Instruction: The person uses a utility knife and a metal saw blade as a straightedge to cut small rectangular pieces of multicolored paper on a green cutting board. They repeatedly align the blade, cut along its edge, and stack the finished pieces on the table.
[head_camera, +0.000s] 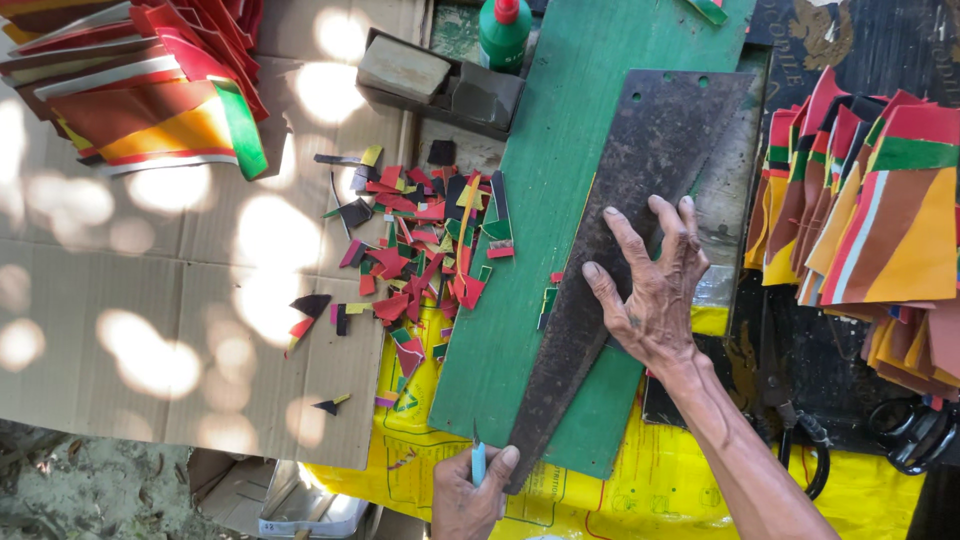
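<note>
right hand (655, 290) flat on metal template (620, 250) (on green board (540, 200)) | left hand (470, 495) grips knife (478, 462)

An outdoor craft workspace set up at ground level. Flattened cardboard (180, 300) and a yellow sheet (640, 495) cover bare soil (90, 490), dappled with sunlight. A green cutting board (545, 200), coloured offcuts (425, 235), stacked cut pieces (880, 200), a glue bottle (503, 32) and scissors (795, 425) indicate handwork.
</note>
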